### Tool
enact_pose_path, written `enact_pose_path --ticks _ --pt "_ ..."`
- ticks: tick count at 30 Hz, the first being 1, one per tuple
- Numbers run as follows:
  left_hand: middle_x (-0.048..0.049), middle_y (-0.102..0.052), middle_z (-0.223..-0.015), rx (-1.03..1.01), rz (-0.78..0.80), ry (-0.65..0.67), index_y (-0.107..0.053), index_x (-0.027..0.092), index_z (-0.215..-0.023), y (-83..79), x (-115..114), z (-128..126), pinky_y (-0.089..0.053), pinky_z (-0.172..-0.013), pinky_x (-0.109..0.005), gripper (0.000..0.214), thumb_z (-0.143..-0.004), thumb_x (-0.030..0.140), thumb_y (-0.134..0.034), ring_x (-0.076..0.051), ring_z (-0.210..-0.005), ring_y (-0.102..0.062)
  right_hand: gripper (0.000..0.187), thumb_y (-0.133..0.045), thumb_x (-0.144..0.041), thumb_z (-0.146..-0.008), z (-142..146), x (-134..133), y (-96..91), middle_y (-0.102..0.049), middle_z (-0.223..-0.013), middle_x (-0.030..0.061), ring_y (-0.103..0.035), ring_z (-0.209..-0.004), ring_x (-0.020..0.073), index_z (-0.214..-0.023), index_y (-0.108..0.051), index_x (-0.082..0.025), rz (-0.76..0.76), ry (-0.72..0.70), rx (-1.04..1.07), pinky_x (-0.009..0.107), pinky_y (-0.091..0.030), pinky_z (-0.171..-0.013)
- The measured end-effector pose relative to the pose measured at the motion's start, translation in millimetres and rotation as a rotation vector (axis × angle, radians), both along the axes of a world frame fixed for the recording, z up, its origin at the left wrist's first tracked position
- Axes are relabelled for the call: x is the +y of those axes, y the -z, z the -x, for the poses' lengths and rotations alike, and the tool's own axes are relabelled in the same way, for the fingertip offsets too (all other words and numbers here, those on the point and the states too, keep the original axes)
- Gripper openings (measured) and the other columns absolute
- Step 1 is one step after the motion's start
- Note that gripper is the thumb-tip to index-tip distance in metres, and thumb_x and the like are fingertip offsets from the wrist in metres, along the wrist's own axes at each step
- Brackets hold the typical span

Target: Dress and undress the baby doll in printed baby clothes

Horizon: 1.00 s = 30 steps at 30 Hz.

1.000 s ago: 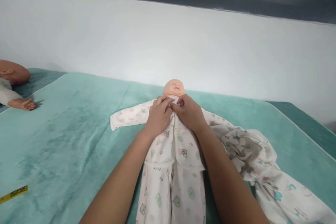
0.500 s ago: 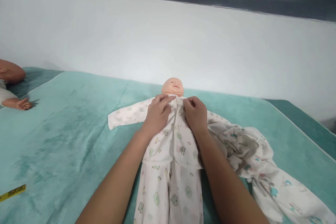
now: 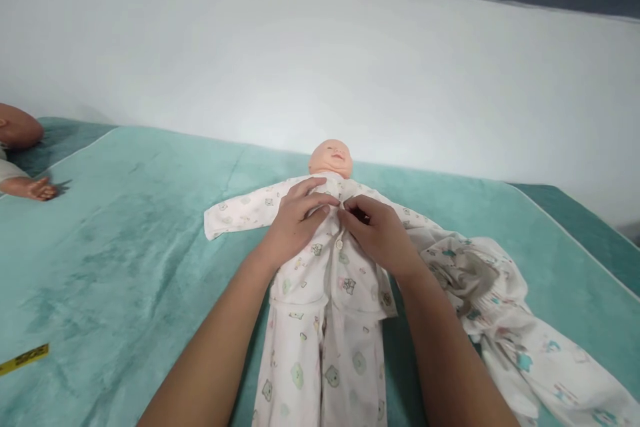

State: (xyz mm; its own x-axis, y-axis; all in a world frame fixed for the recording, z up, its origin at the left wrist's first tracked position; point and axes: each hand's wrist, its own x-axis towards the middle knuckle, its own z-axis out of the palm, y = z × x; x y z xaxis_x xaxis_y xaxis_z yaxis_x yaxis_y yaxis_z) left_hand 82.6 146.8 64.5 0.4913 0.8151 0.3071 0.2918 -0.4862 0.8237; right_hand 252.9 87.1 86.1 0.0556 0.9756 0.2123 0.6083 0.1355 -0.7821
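Observation:
A baby doll [image 3: 330, 159] lies face up, dressed in a white long-sleeved baby shirt [image 3: 303, 283] with a small animal print and matching trousers [image 3: 295, 367]. My left hand [image 3: 296, 221] rests on the chest of the shirt, fingers stretched apart, its index fingertip at the front opening. Facing it, my right hand [image 3: 384, 232] pinches the shirt's front edge between thumb and bent fingers. Just below my fingertips a round button [image 3: 339, 245] shows on the front. Whatever lies between the pinching fingertips is hidden.
A crumpled white printed cloth [image 3: 505, 307] lies at the right, by the doll's sleeve. Another doll [image 3: 20, 128] is partly visible at the far left. The teal bed cover [image 3: 130, 247] carries a yellow label [image 3: 24, 358] and meets a white wall [image 3: 300, 47].
Both hands have slid slightly down the shirt front from near the neck. A button now shows below my fingers, and the view has tilted down a little.

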Motion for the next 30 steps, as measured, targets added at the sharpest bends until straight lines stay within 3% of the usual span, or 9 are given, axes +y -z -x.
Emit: enact_pose_path --ticks 3,5,9,12,20,23,26,28,30 --pt "-0.0005 -0.049 -0.144 0.032 -0.039 -0.009 -0.071 0.03 -0.107 -0.5 -0.7 -1.1 -0.03 -0.118 -0.045 0.029 -0.094 0.025 -0.046 -0.024 -0.135 -0.043 0.028 -0.055 -0.042 -0.088 -11.1 1.9 6.3 -0.039 -0.058 -0.0061 -0.033 -0.053 0.0105 -0.07 -0.048 -0.021 0.114 -0.102 0.258 0.025 -0.026 -0.051" --pt "-0.0011 -0.05 -0.143 0.055 -0.078 -0.026 -0.071 0.03 -0.107 -0.6 -1.6 -2.7 -0.03 -0.118 -0.045 0.03 -0.094 0.024 -0.044 -0.024 -0.136 -0.041 0.028 -0.056 -0.044 -0.088 -14.8 3.6 11.0 -0.041 -0.061 -0.0061 -0.034 -0.054 0.0103 -0.073 -0.051 -0.021 0.1 -0.107 0.333 0.025 -0.027 -0.052" --pt "-0.0021 -0.053 -0.14 0.065 -0.111 -0.051 -0.07 0.026 -0.103 -1.1 -3.1 -6.6 -0.031 -0.117 -0.045 0.032 -0.093 0.019 -0.041 -0.023 -0.137 -0.04 0.019 -0.056 -0.038 -0.089 -13.0 6.6 15.2 -0.055 -0.078 -0.0025 -0.047 -0.071 0.0129 -0.082 -0.059 -0.02 -0.061 -0.061 0.219 0.025 -0.036 -0.066" --pt "-0.0015 -0.053 -0.141 0.035 -0.065 -0.032 -0.069 0.025 -0.102 -3.1 -3.7 -7.7 -0.031 -0.117 -0.045 0.032 -0.091 0.016 -0.041 -0.023 -0.136 -0.042 0.017 -0.054 -0.035 -0.09 -10.6 6.9 13.5 -0.057 -0.081 -0.0013 -0.049 -0.076 0.0141 -0.083 -0.06 -0.021 -0.136 -0.06 0.097 0.027 -0.038 -0.07" --pt "-0.0026 -0.056 -0.138 0.03 -0.097 -0.061 -0.068 0.025 -0.098 -3.1 -6.4 -9.7 -0.034 -0.115 -0.046 0.032 -0.088 0.012 -0.041 -0.022 -0.133 -0.045 0.012 -0.06 -0.032 -0.084 -13.0 5.5 12.3 -0.056 -0.075 -0.0029 -0.047 -0.068 0.0124 -0.08 -0.061 -0.02 -0.031 -0.067 0.181 0.026 -0.037 -0.065" --pt "-0.0026 -0.057 -0.136 -0.009 -0.091 -0.058 -0.068 0.025 -0.096 0.2 -4.9 -9.7 -0.034 -0.116 -0.045 0.031 -0.087 0.011 -0.042 -0.021 -0.131 -0.048 0.009 -0.061 -0.029 -0.08 -7.4 9.0 18.2 -0.057 -0.073 -0.0027 -0.048 -0.067 0.0124 -0.079 -0.061 -0.02 -0.071 0.014 0.225 0.026 -0.038 -0.064" --pt "-0.0025 -0.053 -0.14 -0.075 -0.063 -0.014 -0.068 0.026 -0.104 -0.6 -4.1 -5.0 -0.036 -0.115 -0.045 0.033 -0.087 0.011 -0.044 -0.022 -0.134 -0.045 0.009 -0.061 -0.027 -0.077 -0.9 9.3 18.9 -0.056 -0.074 -0.0032 -0.049 -0.064 0.0118 -0.084 -0.059 -0.021 -0.108 0.193 0.232 0.026 -0.039 -0.063" --pt "-0.0014 -0.048 -0.146 -0.113 -0.022 0.053 -0.066 0.028 -0.107 -4.1 -4.3 1.4 -0.039 -0.113 -0.043 0.03 -0.089 0.015 -0.046 -0.023 -0.138 -0.042 0.013 -0.06 -0.028 -0.078 1.6 3.9 11.5 -0.057 -0.078 -0.0034 -0.051 -0.061 0.0112 -0.088 -0.054 -0.022 -0.105 0.301 0.221 0.026 -0.039 -0.06" --pt "0.0001 -0.044 -0.149 -0.068 0.011 0.16 -0.067 0.028 -0.103 -8.7 -4.4 9.0 -0.039 -0.113 -0.043 0.021 -0.089 0.023 -0.052 -0.025 -0.142 -0.036 0.014 -0.059 -0.034 -0.081 3.4 -6.5 -1.8 -0.059 -0.075 -0.0036 -0.051 -0.056 0.0114 -0.087 -0.051 -0.023 -0.03 0.315 0.164 0.026 -0.038 -0.056"
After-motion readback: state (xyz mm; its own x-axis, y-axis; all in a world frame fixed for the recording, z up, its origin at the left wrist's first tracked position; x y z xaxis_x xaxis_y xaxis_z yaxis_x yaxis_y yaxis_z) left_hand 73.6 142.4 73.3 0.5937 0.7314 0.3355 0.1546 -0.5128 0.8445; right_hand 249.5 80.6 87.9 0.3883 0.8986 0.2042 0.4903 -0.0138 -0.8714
